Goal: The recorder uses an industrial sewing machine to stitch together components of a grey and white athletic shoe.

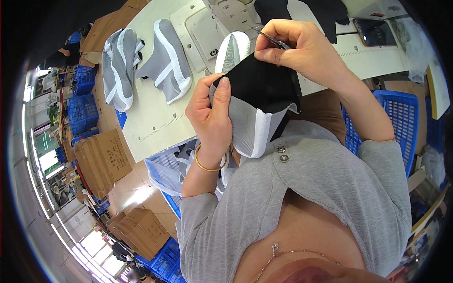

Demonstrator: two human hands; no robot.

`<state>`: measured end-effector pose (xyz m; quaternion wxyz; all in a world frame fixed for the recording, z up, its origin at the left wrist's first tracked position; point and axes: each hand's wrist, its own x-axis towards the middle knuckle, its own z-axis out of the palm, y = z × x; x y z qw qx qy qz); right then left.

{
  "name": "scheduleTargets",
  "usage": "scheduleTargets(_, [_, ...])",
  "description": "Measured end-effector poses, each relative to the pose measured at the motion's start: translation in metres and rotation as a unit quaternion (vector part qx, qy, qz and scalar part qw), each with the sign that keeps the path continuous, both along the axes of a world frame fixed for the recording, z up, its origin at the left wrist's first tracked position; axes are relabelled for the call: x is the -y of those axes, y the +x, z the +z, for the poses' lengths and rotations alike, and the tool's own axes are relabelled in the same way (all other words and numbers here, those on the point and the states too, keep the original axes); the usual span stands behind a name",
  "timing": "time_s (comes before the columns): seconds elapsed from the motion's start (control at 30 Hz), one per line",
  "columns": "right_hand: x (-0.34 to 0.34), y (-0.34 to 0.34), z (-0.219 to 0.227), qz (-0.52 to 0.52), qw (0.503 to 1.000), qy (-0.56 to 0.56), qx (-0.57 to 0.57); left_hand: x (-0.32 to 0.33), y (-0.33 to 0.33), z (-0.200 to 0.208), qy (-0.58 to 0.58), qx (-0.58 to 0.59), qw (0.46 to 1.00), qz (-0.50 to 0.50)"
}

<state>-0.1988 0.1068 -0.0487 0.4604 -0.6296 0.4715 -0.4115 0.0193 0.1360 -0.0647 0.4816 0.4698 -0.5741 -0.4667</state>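
A sock-like fabric piece (pixel 271 87), black at its upper part and grey with a white strip below, is held up in front of my chest. My left hand (pixel 212 113) is closed on its left edge, thumb on top. My right hand (pixel 302 49) pinches the top edge near the black corner. The same hand grips a slim dark metal tool (pixel 276 40), snips or tweezers, its tip pointing left. Just behind the held fabric stands a rounded white-edged grey piece (pixel 233 49), partly hidden. Two similar grey pieces with white strips, one upright-looking (pixel 172 61) and one folded (pixel 118 68), lie left on the table.
A sewing machine (pixel 233 14) stands at the back of the white table (pixel 155 127). Black fabric (pixel 323 16) and a phone (pixel 375 33) lie to its right. Blue baskets (pixel 396 118) flank me; the left one holds more grey pieces. Cardboard boxes (pixel 101 160) stand at left.
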Motion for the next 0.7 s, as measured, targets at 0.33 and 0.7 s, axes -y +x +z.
scheduleTargets(0.33, [0.001, 0.002, -0.006, -0.017, 0.999, -0.05, 0.006, 0.003, -0.001, 0.0, 0.006, -0.022, 1.0, -0.011])
scheduleTargets(0.7, [-0.004, 0.011, 0.019, 0.02, 0.999, 0.004, 0.043, 0.085, 0.02, 0.078, -0.128, 0.283, 0.936, -0.165])
